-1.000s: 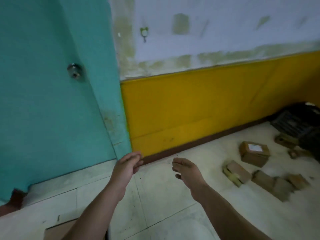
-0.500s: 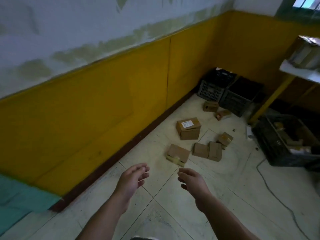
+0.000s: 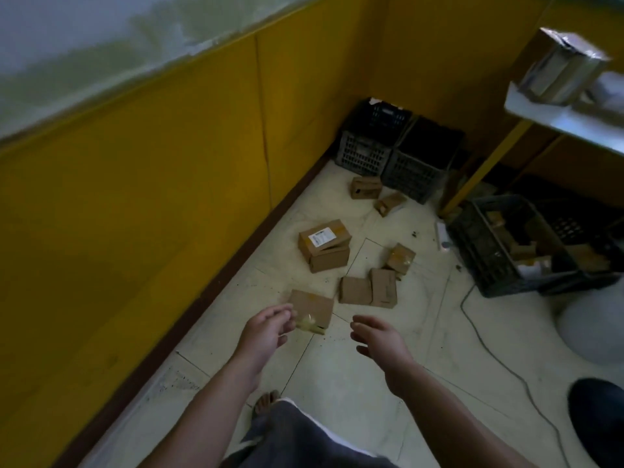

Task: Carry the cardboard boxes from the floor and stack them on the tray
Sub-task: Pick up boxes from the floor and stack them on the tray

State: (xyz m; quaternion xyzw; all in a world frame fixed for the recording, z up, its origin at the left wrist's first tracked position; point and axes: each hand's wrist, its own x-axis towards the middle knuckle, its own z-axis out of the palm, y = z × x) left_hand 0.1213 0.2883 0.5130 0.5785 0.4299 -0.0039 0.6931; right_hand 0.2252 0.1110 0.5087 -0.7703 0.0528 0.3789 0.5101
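Pale tiled floor (image 3: pixel 337 383) runs along a yellow wall (image 3: pixel 169 163) into a corner where two dark crates (image 3: pixel 371 140) sit. Both my hands are held out over the floor, holding nothing: left hand (image 3: pixel 266 329) with fingers loosely bent, right hand (image 3: pixel 378 339) with fingers relaxed and spread. The boxes lie scattered on the tiles. The nearest box (image 3: pixel 312 307) is just past my left fingertips; I cannot tell if they touch it. Beyond it, two flat boxes (image 3: pixel 368 290) lie side by side, a small box (image 3: pixel 400 258) is just behind them, and a labelled box (image 3: pixel 324 243) sits nearer the wall. Two more boxes (image 3: pixel 364 187) lie by the crates. A third crate (image 3: pixel 489 258) stands at right, with a cable (image 3: pixel 489 349) trailing across the floor.
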